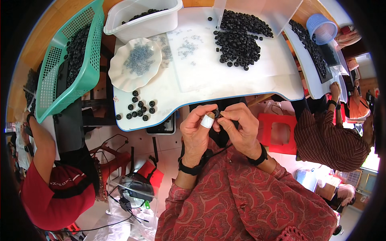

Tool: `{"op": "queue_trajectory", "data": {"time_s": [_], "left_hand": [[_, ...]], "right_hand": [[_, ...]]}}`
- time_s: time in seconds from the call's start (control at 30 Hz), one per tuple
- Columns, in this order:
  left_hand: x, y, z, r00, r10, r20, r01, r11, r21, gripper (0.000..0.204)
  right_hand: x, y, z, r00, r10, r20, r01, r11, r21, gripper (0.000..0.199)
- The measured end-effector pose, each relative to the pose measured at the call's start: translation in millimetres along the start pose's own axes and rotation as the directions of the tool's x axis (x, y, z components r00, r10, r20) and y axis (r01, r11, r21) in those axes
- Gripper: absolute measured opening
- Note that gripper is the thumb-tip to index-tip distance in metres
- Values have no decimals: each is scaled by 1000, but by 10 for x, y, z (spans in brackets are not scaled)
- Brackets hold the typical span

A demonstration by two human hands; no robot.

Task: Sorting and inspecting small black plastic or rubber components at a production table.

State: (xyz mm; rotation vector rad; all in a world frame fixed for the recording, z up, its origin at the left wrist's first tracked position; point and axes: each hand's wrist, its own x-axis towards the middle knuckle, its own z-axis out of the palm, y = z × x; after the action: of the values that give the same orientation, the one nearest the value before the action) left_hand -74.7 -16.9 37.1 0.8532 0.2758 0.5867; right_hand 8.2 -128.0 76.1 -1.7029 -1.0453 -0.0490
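Note:
Above my lap, just off the table's near edge, my left hand point(196, 127) pinches a small black round part point(216, 113) with a hole in it. White tape wraps one finger of that hand. My right hand point(243, 127) meets it, thumb and fingertip pressed together at the part's right side; whatever they hold is too small to make out. A large pile of like black parts point(238, 49) lies at the far right of the table. Several more loose black parts point(140, 104) sit near the left front corner. A scalloped cream plate point(116, 74) holds tiny clear pieces.
More clear pieces point(188, 49) lie scattered on the white table point(225, 86). A white tub point(161, 18) and a green basket point(50, 84), both with black parts, stand left. A clear bin point(277, 12) backs the pile. People sit either side; a red stool point(267, 130) stands right.

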Motion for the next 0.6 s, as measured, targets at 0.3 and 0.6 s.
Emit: {"op": "queue_trajectory", "data": {"time_s": [0.3, 0.6], "left_hand": [[3, -1, -19, 1000, -8, 6, 8, 999, -33, 19], [17, 32, -28, 1000, -6, 24, 6, 1000, 28, 18]], "right_hand": [[-15, 40, 29, 1000, -6, -15, 6, 1000, 12, 18], [-29, 72, 42, 999, 38, 2, -38, 991, 131, 16]]}}
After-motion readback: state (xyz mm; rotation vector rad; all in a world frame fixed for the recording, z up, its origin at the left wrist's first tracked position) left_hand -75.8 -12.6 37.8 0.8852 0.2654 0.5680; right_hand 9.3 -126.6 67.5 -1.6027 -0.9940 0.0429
